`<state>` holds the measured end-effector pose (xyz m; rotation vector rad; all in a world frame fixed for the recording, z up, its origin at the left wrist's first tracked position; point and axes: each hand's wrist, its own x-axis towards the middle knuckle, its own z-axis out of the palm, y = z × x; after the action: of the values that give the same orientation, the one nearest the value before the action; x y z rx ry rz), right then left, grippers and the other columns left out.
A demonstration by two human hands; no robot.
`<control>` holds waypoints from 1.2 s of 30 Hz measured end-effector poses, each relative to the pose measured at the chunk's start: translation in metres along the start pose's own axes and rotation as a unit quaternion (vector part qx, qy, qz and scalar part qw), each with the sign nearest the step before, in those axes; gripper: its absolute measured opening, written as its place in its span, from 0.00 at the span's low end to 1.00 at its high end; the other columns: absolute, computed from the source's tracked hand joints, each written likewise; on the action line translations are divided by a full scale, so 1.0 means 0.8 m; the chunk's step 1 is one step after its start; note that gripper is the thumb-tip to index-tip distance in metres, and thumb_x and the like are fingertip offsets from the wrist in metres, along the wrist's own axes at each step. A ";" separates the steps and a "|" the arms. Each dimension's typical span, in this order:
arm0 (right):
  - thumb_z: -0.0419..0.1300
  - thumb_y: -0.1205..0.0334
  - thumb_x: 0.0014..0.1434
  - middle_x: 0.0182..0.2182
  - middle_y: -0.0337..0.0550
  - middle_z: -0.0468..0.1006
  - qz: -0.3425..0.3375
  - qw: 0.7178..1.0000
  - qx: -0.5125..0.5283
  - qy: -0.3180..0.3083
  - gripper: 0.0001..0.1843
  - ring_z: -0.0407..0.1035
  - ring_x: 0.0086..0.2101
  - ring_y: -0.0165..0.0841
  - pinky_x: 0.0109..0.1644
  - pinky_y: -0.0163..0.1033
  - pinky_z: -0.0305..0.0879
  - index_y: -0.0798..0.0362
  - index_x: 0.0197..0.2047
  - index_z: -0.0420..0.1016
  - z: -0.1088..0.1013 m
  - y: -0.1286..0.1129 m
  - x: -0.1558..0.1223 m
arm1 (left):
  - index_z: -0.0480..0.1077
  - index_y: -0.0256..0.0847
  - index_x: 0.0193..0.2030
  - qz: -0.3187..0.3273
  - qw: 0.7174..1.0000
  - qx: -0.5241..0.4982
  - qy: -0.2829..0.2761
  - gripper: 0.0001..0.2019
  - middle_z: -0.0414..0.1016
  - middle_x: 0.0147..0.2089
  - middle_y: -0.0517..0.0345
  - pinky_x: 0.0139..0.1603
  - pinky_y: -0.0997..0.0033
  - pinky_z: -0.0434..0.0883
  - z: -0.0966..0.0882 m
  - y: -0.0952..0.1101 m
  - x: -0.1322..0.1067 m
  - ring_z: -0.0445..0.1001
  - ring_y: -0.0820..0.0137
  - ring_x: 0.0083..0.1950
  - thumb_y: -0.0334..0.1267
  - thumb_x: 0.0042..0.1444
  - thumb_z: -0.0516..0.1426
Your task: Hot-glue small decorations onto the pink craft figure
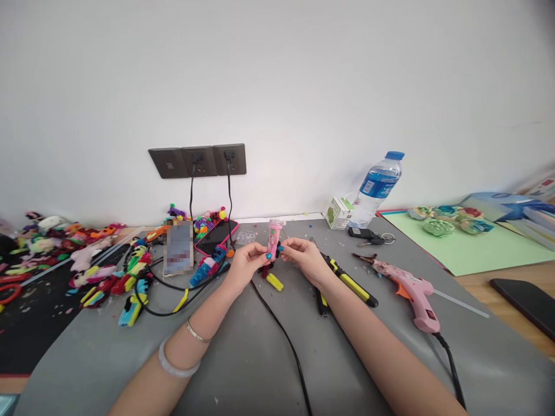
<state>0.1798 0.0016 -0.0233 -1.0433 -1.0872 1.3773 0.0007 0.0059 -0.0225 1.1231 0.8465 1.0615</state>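
Observation:
Both my hands meet over the grey mat [260, 358], pinching a small pink craft piece [273, 237] with blue bits at its base. My left hand [248, 261] grips it from the left with fingers closed. My right hand [306, 256] pinches it from the right. Just below the hands lie a yellow fuzzy stick [274, 281] and a red-and-black piece. Yellow-handled pliers [347, 283] lie under my right wrist.
A pink glue gun [411, 292] lies right of my hands, its cable running off the front. Colourful fuzzy pieces [130, 277] crowd the left side. A phone [214, 236], water bottle [378, 188], small carton [339, 212], keys [368, 234] and green sheet [485, 245] sit behind.

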 end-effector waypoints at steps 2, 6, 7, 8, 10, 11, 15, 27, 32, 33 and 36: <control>0.73 0.48 0.40 0.24 0.39 0.77 -0.002 1.000 -0.001 0.003 0.19 0.69 0.25 0.29 0.34 0.37 0.67 0.53 0.28 0.78 0.001 -0.001 0.000 | 0.73 0.37 0.31 -0.002 1.000 -0.001 0.003 0.18 0.80 0.35 0.54 0.45 0.63 0.76 0.000 0.000 0.000 0.78 0.67 0.36 0.46 0.40 0.71; 0.73 0.48 0.40 0.24 0.39 0.76 -0.008 1.000 0.003 0.018 0.19 0.69 0.26 0.30 0.35 0.38 0.68 0.53 0.28 0.77 0.002 -0.003 0.000 | 0.73 0.38 0.33 -0.003 1.000 -0.002 0.016 0.18 0.80 0.37 0.54 0.46 0.63 0.76 0.002 0.000 -0.002 0.79 0.67 0.37 0.45 0.40 0.71; 0.73 0.47 0.41 0.24 0.40 0.77 -0.014 1.000 0.007 0.023 0.19 0.69 0.27 0.30 0.35 0.38 0.68 0.52 0.28 0.77 0.002 -0.004 0.000 | 0.73 0.38 0.34 -0.003 1.000 -0.005 0.020 0.18 0.79 0.37 0.54 0.46 0.63 0.76 0.003 0.001 -0.003 0.79 0.67 0.37 0.45 0.40 0.70; 0.72 0.47 0.42 0.25 0.40 0.77 -0.022 0.999 0.013 0.030 0.18 0.69 0.27 0.31 0.36 0.39 0.68 0.52 0.30 0.77 0.002 -0.005 0.000 | 0.74 0.38 0.35 -0.002 1.000 -0.010 0.025 0.18 0.79 0.37 0.54 0.47 0.62 0.76 0.003 0.001 -0.003 0.79 0.66 0.38 0.46 0.41 0.70; 0.70 0.48 0.45 0.28 0.41 0.78 -0.041 0.998 0.030 0.045 0.18 0.70 0.29 0.31 0.37 0.39 0.68 0.51 0.34 0.78 0.002 -0.007 -0.001 | 0.74 0.37 0.36 -0.002 0.999 -0.021 0.036 0.18 0.79 0.36 0.54 0.48 0.60 0.76 0.003 0.002 -0.003 0.80 0.65 0.39 0.46 0.43 0.69; 0.68 0.49 0.47 0.29 0.40 0.78 -0.050 0.997 0.037 0.054 0.17 0.70 0.29 0.31 0.38 0.39 0.68 0.51 0.36 0.77 0.001 -0.007 -0.001 | 0.73 0.37 0.37 -0.002 0.999 -0.028 0.042 0.18 0.79 0.36 0.54 0.49 0.60 0.76 0.003 0.003 -0.003 0.80 0.64 0.40 0.46 0.44 0.69; 0.61 0.56 0.48 0.29 0.39 0.74 -0.059 0.994 0.034 0.086 0.07 0.67 0.28 0.30 0.32 0.36 0.63 0.50 0.30 0.71 0.000 -0.009 0.000 | 0.72 0.38 0.37 -0.013 0.996 -0.063 0.067 0.18 0.79 0.37 0.54 0.51 0.59 0.75 0.001 0.004 0.001 0.81 0.63 0.41 0.44 0.43 0.70; 0.54 0.64 0.43 0.24 0.38 0.68 -0.103 0.985 0.106 0.094 0.03 0.60 0.24 0.30 0.28 0.36 0.54 0.49 0.26 0.63 -0.001 -0.011 0.002 | 0.74 0.38 0.36 -0.027 0.990 -0.117 0.078 0.16 0.79 0.36 0.56 0.50 0.64 0.75 -0.004 0.002 0.004 0.80 0.66 0.41 0.38 0.41 0.71; 0.54 0.64 0.45 0.25 0.38 0.69 -0.112 0.982 0.118 0.092 0.04 0.59 0.24 0.30 0.27 0.36 0.53 0.49 0.27 0.62 -0.001 -0.011 0.003 | 0.74 0.38 0.37 -0.036 0.987 -0.137 0.073 0.13 0.79 0.38 0.55 0.54 0.63 0.74 -0.005 0.001 0.005 0.80 0.67 0.42 0.35 0.44 0.69; 0.55 0.63 0.45 0.25 0.38 0.69 -0.116 0.981 0.122 0.092 0.04 0.59 0.24 0.30 0.26 0.36 0.53 0.48 0.28 0.61 -0.001 -0.011 0.003 | 0.75 0.38 0.37 -0.041 0.987 -0.142 0.068 0.13 0.80 0.38 0.54 0.55 0.63 0.73 -0.006 0.001 0.006 0.80 0.67 0.42 0.35 0.45 0.69; 0.58 0.61 0.49 0.25 0.36 0.69 -0.128 0.979 0.130 0.097 0.07 0.59 0.24 0.29 0.26 0.35 0.54 0.48 0.30 0.60 0.000 -0.010 0.002 | 0.74 0.37 0.38 -0.063 0.984 -0.156 0.062 0.11 0.80 0.39 0.53 0.57 0.64 0.72 -0.007 0.001 0.007 0.80 0.68 0.42 0.31 0.47 0.67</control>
<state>0.1814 0.0035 -0.0157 -0.7987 -0.8387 1.1485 -0.0032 0.0132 -0.0233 0.7374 0.8049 1.1227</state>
